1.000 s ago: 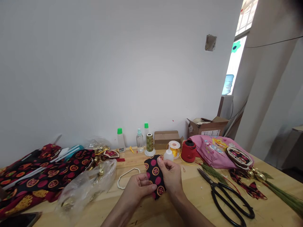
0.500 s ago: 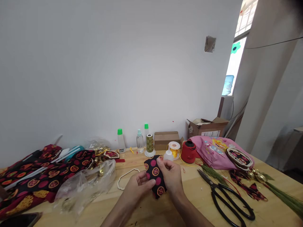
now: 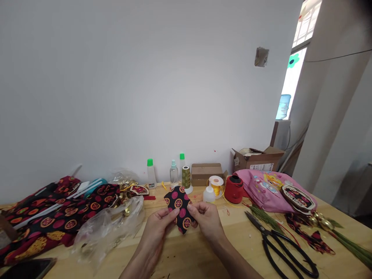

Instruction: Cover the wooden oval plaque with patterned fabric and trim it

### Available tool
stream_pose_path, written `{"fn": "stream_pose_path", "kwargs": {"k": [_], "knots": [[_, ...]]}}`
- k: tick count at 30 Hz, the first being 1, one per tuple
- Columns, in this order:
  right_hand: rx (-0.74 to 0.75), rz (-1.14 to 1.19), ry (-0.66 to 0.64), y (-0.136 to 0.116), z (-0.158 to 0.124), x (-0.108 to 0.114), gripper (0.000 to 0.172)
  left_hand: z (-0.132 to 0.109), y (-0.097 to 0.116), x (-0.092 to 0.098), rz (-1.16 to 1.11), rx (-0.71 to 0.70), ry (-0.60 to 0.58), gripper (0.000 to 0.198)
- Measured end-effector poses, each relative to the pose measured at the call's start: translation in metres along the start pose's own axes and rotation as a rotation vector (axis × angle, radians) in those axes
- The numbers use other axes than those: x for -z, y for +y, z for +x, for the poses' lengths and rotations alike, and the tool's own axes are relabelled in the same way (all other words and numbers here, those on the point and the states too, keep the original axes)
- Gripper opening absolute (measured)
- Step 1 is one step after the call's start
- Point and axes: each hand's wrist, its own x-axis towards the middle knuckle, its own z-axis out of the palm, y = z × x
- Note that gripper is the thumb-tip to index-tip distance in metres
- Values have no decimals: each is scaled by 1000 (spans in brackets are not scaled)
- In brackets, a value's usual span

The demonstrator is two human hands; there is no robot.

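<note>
Both hands hold a small piece of patterned fabric [image 3: 182, 213], black with magenta and orange round motifs, above the middle of the table. My left hand [image 3: 159, 226] pinches its left side, thumb lying on the front. At the right edge, my right hand [image 3: 207, 221] grips it between thumb and curled fingers. Behind the fabric stand a green thread spool [image 3: 186, 177] and a small white squeeze bottle [image 3: 208, 194]. The pale outline frame seen earlier does not show; whether it lies behind the hands or fabric I cannot tell.
Black scissors [image 3: 269, 234] lie at right, near a pink bag [image 3: 261, 193] and a red thread cone [image 3: 233, 190]. At left are printed cloth [image 3: 55, 221] and a clear plastic bag [image 3: 104, 228]. Cardboard boxes and bottles line the wall.
The fabric has shifted left and turned so its face is more visible. My left hand has moved left and now pinches its edge; the pale outline frame is no longer visible.
</note>
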Motion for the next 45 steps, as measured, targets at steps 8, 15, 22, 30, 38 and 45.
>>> {"fn": "stream_pose_path", "kwargs": {"k": [8, 15, 22, 30, 38, 45], "knots": [[85, 10, 53, -3, -1, 1, 28, 1, -2, -1, 61, -26, 0, 22], [100, 22, 25, -4, -2, 5, 25, 2, -5, -2, 110, -31, -12, 24], [111, 10, 44, -2, -1, 6, 28, -1, -4, -4, 138, -45, -7, 22], [95, -24, -12, 4, -7, -2, 26, -7, 4, -4, 64, -134, 92, 26], [99, 15, 45, 2, -6, -6, 20, -6, -1, -5, 68, -135, 71, 24], [94, 22, 33, 1, -7, -3, 26, -8, 0, -8, 117, -139, 58, 22]]}}
